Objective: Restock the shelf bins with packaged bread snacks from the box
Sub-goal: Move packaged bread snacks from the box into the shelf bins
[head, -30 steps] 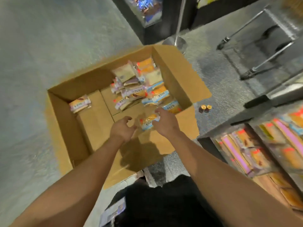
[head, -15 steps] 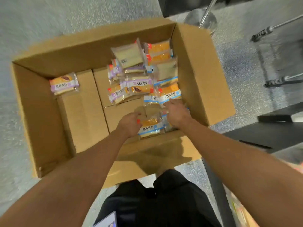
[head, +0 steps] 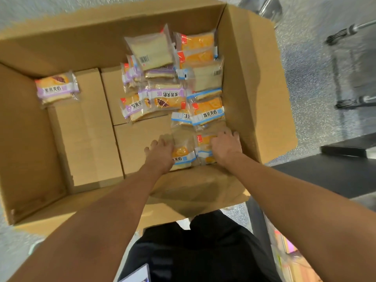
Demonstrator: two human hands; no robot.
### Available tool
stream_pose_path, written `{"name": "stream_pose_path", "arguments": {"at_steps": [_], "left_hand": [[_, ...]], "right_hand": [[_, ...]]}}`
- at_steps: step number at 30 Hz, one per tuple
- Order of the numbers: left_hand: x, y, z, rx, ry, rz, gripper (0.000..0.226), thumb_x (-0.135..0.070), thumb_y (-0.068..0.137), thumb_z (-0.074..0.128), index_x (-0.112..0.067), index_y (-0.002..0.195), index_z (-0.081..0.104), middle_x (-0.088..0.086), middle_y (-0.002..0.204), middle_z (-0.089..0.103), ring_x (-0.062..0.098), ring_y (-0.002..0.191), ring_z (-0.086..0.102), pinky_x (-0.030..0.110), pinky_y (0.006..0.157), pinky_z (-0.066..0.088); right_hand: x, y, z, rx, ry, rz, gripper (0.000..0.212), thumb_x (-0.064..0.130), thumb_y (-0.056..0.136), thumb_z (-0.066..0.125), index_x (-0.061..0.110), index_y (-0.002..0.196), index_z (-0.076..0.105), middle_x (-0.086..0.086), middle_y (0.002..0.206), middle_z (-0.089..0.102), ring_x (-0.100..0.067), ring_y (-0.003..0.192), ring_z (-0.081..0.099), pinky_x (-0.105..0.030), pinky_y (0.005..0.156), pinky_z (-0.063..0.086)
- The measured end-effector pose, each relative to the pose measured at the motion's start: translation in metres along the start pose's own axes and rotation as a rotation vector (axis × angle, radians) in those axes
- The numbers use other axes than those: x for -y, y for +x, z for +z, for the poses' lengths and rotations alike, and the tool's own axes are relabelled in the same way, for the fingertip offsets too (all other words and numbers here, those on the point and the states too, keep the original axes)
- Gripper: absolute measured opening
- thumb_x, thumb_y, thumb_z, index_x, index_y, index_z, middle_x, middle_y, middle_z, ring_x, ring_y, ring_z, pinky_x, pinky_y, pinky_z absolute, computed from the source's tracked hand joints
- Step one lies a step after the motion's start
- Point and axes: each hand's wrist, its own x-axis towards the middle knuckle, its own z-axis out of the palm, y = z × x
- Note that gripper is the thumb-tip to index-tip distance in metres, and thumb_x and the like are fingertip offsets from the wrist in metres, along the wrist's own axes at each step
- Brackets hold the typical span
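Both arms reach fwd and down into the open cardboard box (head: 258, 82), hands side by side at its near right corner. Left hand (head: 160, 153) is palm-down, knuckles up, fingers curled over the left edge of a blue-banded bread pack (head: 183, 153); looks like it grips the wrapper, though the fingertips are hidden under the hand. Right hand (head: 225, 147) is also palm-down, fingers bent onto a second blue-banded pack (head: 204, 151) just right of the first; it holds or pinches that pack, thumb side not visible.

The two packs lie touching each other betw. the hands, right against the near box wall. Just beyond them, the rest of the loose pile (head: 173, 78) runs toward the far wall along the right side: purple-banded packs at centre, orange and plain ones farther back. One purple-banded pack (head: 57, 89) sits alone, well apart, at far left on top of an inner carton (head: 89, 127).

Right hand is close to the right box wall, little room on that side. Left of the left hand, the flat tops of the inner cartons give open space. Near flap (head: 193, 192) lies folded outward under the forearms. At lower right, a dark shelf edge (head: 325, 176) w/ blurred bin contents (head: 284, 247).
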Motion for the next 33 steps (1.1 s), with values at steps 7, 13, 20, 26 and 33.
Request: {"name": "stream_pose_path", "arguments": {"at_steps": [7, 13, 20, 26, 33], "left_hand": [[0.002, -0.016, -0.006, -0.084, 0.053, 0.054, 0.037, -0.014, 0.092, 0.053, -0.021, 0.128, 0.048, 0.007, 0.122, 0.056, 0.028, 0.120, 0.043, 0.047, 0.097, 0.037], [0.012, -0.076, -0.047, -0.199, -0.039, 0.047, 0.036, -0.044, 0.092, 0.058, -0.019, 0.118, 0.057, 0.007, 0.116, 0.053, 0.029, 0.105, 0.057, 0.039, 0.083, 0.046], [0.008, -0.189, -0.122, -0.501, -0.302, 0.220, 0.017, -0.030, 0.086, 0.064, -0.027, 0.103, 0.064, 0.001, 0.100, 0.070, 0.030, 0.094, 0.063, 0.027, 0.066, 0.036], [-0.050, -0.279, -0.140, -0.565, -0.407, 0.427, 0.017, -0.029, 0.081, 0.071, -0.023, 0.075, 0.056, 0.001, 0.081, 0.069, 0.030, 0.086, 0.066, 0.034, 0.067, 0.047], [-0.162, -0.371, -0.120, -0.429, -0.310, 0.743, 0.025, -0.027, 0.074, 0.077, -0.025, 0.097, 0.068, -0.004, 0.091, 0.074, 0.024, 0.087, 0.068, 0.038, 0.077, 0.055]], "right_hand": [[-0.001, -0.026, -0.001, -0.088, 0.104, -0.035, 0.028, 0.009, 0.096, 0.043, 0.023, 0.118, 0.054, -0.008, 0.117, 0.064, -0.030, 0.110, 0.060, -0.038, 0.082, 0.038], [0.010, -0.084, -0.038, -0.333, 0.411, 0.062, 0.026, 0.029, 0.100, 0.050, 0.027, 0.126, 0.057, -0.006, 0.114, 0.067, -0.032, 0.106, 0.063, -0.035, 0.074, 0.036], [0.033, -0.218, -0.084, -0.639, 0.772, 0.369, 0.026, 0.043, 0.093, 0.060, 0.024, 0.111, 0.060, -0.013, 0.101, 0.069, -0.038, 0.095, 0.064, -0.038, 0.071, 0.045], [0.037, -0.354, -0.078, -0.873, 0.992, 0.678, 0.019, 0.036, 0.092, 0.059, 0.021, 0.102, 0.059, -0.011, 0.092, 0.067, -0.037, 0.084, 0.062, -0.036, 0.064, 0.046], [0.010, -0.488, -0.017, -1.054, 1.211, 0.977, 0.023, 0.042, 0.090, 0.061, 0.021, 0.098, 0.063, -0.009, 0.093, 0.071, -0.034, 0.089, 0.066, -0.039, 0.069, 0.054]]}}
